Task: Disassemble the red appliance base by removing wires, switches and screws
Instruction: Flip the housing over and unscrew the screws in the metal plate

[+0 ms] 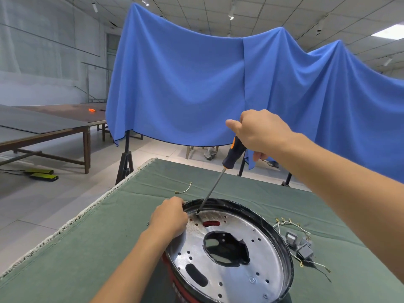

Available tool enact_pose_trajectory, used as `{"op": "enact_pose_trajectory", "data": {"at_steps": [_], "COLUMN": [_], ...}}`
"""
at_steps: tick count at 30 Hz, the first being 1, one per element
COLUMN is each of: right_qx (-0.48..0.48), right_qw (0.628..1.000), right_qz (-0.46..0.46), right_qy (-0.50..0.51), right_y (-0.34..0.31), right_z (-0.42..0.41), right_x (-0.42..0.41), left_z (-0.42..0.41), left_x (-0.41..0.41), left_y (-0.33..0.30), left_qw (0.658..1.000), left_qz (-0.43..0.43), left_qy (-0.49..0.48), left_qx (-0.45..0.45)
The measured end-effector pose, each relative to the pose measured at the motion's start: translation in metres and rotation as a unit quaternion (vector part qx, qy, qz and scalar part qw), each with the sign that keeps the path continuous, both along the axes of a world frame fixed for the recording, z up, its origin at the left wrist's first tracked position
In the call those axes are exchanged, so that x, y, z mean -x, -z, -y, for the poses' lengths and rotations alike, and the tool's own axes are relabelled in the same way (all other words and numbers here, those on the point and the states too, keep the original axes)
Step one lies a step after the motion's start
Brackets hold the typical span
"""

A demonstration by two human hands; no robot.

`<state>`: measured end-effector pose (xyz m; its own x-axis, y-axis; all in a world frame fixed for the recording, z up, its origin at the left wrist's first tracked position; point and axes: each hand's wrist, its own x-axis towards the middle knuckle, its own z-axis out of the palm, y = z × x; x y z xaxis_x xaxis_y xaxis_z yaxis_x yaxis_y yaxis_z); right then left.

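On the green cloth table (91,248), the red appliance base (229,252) sits; the left hand (169,217) grips its rim at nine o'clock, while the right hand (260,132) clasps the screwdriver (220,176), tip near eleven o'clock. Removed switches (298,243) lie at three o'clock.

The appliance base (175,283) is red outside, with a black rim and a shiny silver metal plate (238,270) dotted with small holes. The screwdriver (232,155) has a black and orange handle. A dark green cloth covers the surface (91,237), bearing grey switches (300,244) on white wires; blue fabric (185,84) hangs behind.
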<state>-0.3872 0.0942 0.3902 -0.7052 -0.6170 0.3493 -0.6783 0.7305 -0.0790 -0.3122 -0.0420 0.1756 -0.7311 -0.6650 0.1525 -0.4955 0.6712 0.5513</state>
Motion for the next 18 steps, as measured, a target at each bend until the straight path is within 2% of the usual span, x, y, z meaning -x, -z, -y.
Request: {"op": "enact_pose_trajectory", "data": {"at_steps": [2,5,6,9,13,16,18], "right_qx": [-0.015,0.028,0.027,0.002,-0.034,-0.053,-0.024], "right_qw": [0.998,0.953,0.945,0.968,0.995,0.986,0.976], "right_qz": [0.055,0.281,0.302,0.242,0.091,0.155,0.205], "right_qy": [-0.039,-0.109,-0.119,-0.067,0.016,-0.025,-0.066], "right_y": [-0.005,-0.023,-0.026,-0.018,-0.008,-0.017,-0.021], "right_z": [-0.001,-0.015,-0.018,-0.016,-0.01,-0.011,-0.013], "right_x": [0.003,0.006,0.006,0.005,0.006,0.009,0.007], "left_z": [0.0,0.0,0.0,0.001,0.001,0.0,0.001], "left_x": [0.0,0.0,0.0,0.001,0.001,0.001,0.001], "left_y": [-0.001,-0.001,0.0,0.001,0.001,0.001,0.001], "left_qw": [1.0,1.0,1.0,1.0,1.0,1.0,1.0], "left_qz": [0.0,0.001,0.001,-0.005,-0.006,-0.004,-0.002], "left_qy": [0.002,0.003,0.003,0.002,0.005,0.0,0.0], "left_qx": [-0.001,-0.004,-0.004,-0.008,-0.008,0.0,-0.003]}}
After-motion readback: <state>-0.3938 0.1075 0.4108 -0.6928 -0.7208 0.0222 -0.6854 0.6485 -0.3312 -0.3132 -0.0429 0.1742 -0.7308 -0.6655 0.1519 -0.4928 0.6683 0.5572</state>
